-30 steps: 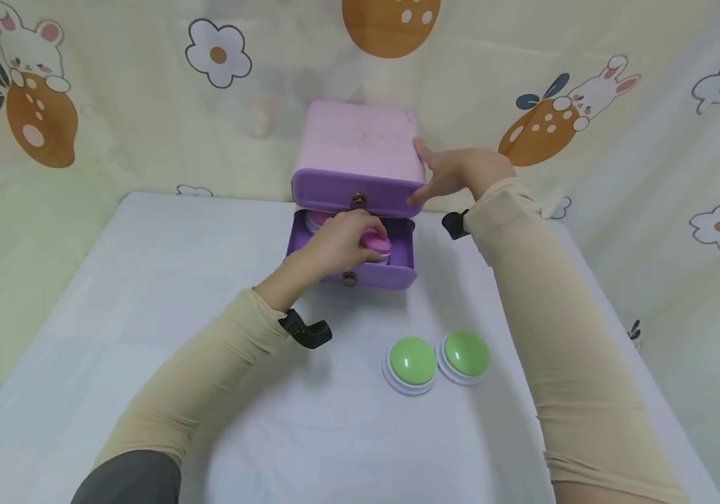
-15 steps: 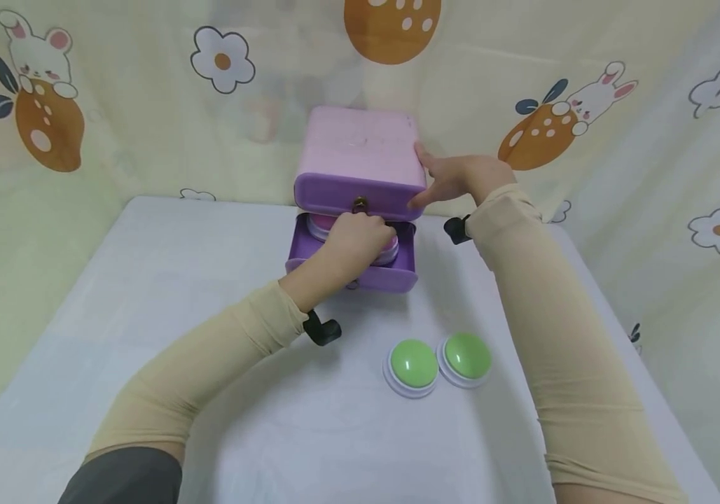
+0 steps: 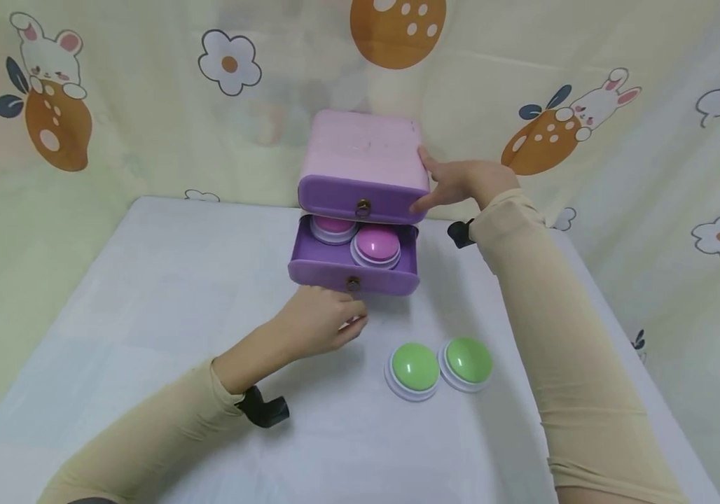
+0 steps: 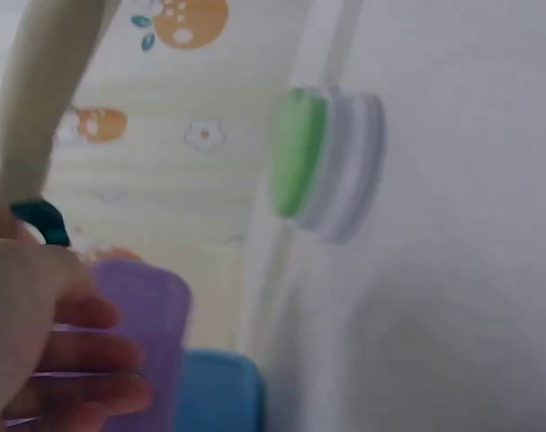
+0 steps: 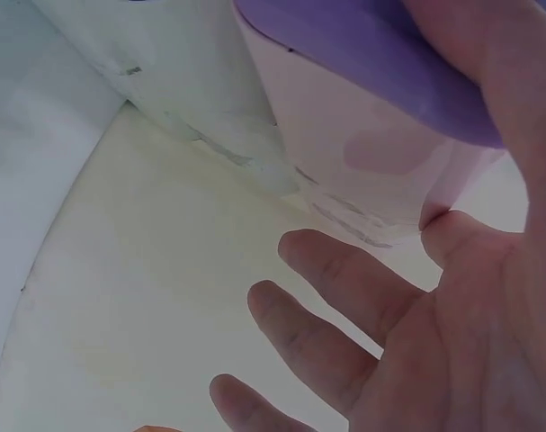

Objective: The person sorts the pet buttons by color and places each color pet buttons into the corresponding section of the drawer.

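In the head view my left hand [image 3: 319, 322] hovers just in front of the pulled-out lower drawer [image 3: 316, 271], fingers loosely bent and holding nothing. Two pink domed push buttons on white bases lie inside that drawer, one at the back left [image 3: 333, 227], the other nearer the front right [image 3: 377, 245]. Above it, the upper drawer front [image 3: 335, 198] of the pink-and-purple box [image 3: 363, 143] is closed. My right hand [image 3: 461, 183] rests at the box's right side, thumb on the purple front, index fingertip on the pink side [image 5: 362, 135]. Its other fingers [image 5: 317, 346] stretch out free.
Two green domed push buttons, one on the left [image 3: 414, 367] and one on the right [image 3: 468, 360], sit side by side on the white table [image 3: 221, 280], in front of the box. A printed curtain [image 3: 146, 126] hangs close behind the box and along the table's sides.
My left hand has let go of the front pink push button, left it in the drawer, and drawn back towards me. My right hand stays on the box.
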Motion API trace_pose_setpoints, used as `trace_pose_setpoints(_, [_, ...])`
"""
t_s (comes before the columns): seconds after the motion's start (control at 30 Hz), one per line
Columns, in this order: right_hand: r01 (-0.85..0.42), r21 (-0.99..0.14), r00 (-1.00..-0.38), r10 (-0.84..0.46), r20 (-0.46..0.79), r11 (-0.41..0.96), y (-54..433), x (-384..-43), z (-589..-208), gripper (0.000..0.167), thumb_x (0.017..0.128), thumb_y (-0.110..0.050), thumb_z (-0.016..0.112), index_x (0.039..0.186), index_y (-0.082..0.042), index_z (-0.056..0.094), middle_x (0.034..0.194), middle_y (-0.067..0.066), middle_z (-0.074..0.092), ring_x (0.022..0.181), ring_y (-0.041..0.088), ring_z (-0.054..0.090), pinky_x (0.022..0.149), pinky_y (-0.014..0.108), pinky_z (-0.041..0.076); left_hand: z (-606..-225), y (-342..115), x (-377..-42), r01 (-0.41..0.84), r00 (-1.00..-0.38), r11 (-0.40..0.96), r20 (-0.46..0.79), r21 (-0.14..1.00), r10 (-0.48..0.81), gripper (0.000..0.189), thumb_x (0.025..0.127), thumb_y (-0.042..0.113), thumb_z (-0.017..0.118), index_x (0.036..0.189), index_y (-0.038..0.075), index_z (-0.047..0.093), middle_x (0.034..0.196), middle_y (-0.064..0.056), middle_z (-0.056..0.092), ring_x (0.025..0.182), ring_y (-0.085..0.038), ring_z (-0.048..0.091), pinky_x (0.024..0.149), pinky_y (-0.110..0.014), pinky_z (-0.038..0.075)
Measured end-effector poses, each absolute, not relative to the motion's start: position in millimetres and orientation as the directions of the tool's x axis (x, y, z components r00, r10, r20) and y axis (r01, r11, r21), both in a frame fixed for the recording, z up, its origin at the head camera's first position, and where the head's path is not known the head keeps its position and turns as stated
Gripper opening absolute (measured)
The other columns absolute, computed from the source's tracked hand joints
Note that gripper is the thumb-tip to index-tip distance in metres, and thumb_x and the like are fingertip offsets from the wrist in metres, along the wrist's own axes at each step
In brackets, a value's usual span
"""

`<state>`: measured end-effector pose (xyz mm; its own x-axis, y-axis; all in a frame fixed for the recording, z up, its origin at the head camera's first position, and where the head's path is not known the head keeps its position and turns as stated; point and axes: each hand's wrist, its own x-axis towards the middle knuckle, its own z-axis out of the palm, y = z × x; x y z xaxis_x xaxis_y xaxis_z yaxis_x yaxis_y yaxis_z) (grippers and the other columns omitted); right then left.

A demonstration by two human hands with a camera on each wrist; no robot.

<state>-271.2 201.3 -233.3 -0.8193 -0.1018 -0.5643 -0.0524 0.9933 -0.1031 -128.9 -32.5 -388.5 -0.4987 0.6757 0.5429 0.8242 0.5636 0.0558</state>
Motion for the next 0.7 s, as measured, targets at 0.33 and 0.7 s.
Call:
trace_pose_setpoints(0.33, [-0.082, -0.118, -0.810, -0.135, -0.571, 0.990, 200.9, -273.3, -237.2, 0.114, 0.080, -0.064, 0.060, 0.136, -0.041, -0.036, 0.160, 0.006, -0.012, 0.145, 0.041, -0.005, 0.110, 0.067, 0.007, -397.8, -37.5, -152.4, 0.631, -0.707, 0.743, 0.561, 0.226, 0.430, 0.014, 0.089, 0.022, 0.059, 0.083, 0.018, 0.071, 0.070, 0.008, 0.066, 0.059, -0.008, 0.057, 0.051, -0.028, 0.047])
trace_pose_setpoints(0.7, [-0.099, -0.074, -0.823, -0.123, -0.555, 0.992, 197.5, -269.7, -232.9, 0.112, 0.080, -0.066, 0.059, 0.139, -0.039, -0.034, 0.158, 0.009, -0.018, 0.145, 0.043, -0.002, 0.110, 0.067, 0.010, -396.9, -26.1, -180.7, 0.519, -0.775, 0.792, 0.567, 0.321, 0.278, 0.016, 0.089, 0.023, 0.058, 0.082, 0.017, 0.070, 0.066, 0.006, 0.064, 0.054, -0.011, 0.055, 0.047, -0.029, 0.045])
